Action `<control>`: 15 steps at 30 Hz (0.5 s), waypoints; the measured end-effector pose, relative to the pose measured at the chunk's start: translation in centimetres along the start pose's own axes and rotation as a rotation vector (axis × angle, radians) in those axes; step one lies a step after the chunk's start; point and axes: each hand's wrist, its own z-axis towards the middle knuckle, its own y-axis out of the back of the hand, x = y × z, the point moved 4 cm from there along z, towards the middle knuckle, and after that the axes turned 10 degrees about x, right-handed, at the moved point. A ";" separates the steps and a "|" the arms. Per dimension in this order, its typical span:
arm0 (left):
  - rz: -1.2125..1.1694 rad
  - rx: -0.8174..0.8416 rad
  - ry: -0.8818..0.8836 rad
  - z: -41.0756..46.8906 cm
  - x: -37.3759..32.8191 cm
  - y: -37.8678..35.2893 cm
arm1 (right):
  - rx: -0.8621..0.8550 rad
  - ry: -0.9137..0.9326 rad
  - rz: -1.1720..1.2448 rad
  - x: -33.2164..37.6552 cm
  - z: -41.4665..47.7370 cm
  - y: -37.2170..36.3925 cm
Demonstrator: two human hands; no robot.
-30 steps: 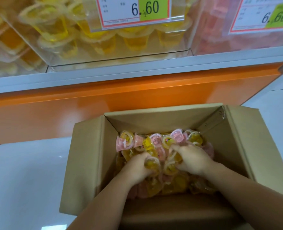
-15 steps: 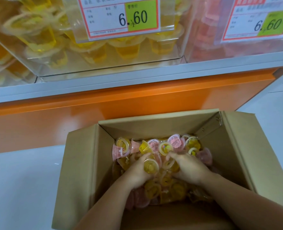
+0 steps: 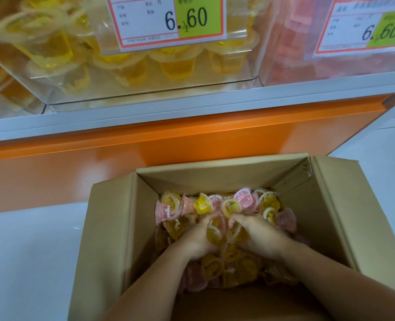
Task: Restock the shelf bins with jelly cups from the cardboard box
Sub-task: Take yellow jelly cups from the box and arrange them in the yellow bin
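My L hand [image 3: 198, 239] & R hand [image 3: 257, 235] curl round a clump of small yellow/pink plastic jelly cups [image 3: 202, 206] in brown cardboard box [image 3: 113, 239], 6 o'clock, so one scoop feeds clear acrylic bin [image 3: 145, 98] at 12.

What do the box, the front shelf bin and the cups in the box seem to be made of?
Cardboard box: brown corrugated board, matte, with creased folded flaps. Shelf bin: clear rigid plastic, perhaps acrylic, glossy; its contents show through the wall. Jelly cups: thin translucent plastic, shiny, with yellow or pink filling visible inside.
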 end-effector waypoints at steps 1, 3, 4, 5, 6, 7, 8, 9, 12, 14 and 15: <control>0.009 -0.003 0.014 0.0 0.0 -0.1 | 0.021 -0.003 -0.013 0.1 0.0 -0.1; 0.002 -0.022 0.026 0.0 -0.1 -0.2 | 0.068 -0.012 -0.073 0.3 0.1 -0.6; -0.005 -0.032 0.024 0.0 -0.1 -0.3 | 0.076 -0.010 -0.101 0.4 0.2 -1.0; -0.009 -0.043 0.013 -0.1 -0.2 -0.4 | 0.079 -0.009 -0.113 0.4 0.3 -1.3; -0.022 -0.048 -0.003 -0.3 -0.3 -0.5 | 0.075 -0.009 -0.105 0.3 0.3 -1.6; -0.042 -0.049 -0.022 -0.3 -0.4 -0.7 | 0.069 -0.007 -0.094 0.2 0.3 -1.8; -0.064 -0.051 -0.044 -0.4 -0.4 -0.8 | 0.062 0.001 -0.080 0.0 0.2 -1.9; -0.078 -0.051 -0.060 -0.5 -0.5 -0.8 | 0.052 0.015 -0.070 -0.1 0.1 -2.0; -0.088 -0.059 -0.072 -0.5 -0.4 -0.9 | 0.031 0.063 -0.049 -0.2 -0.1 -2.1; -0.090 -0.080 -0.065 -0.5 -0.3 -0.9 | 0.026 0.076 -0.009 0.0 -0.4 -1.9; -0.087 -0.098 -0.063 -0.5 -0.2 -1.0 | 0.018 0.070 0.011 0.1 -0.6 -1.6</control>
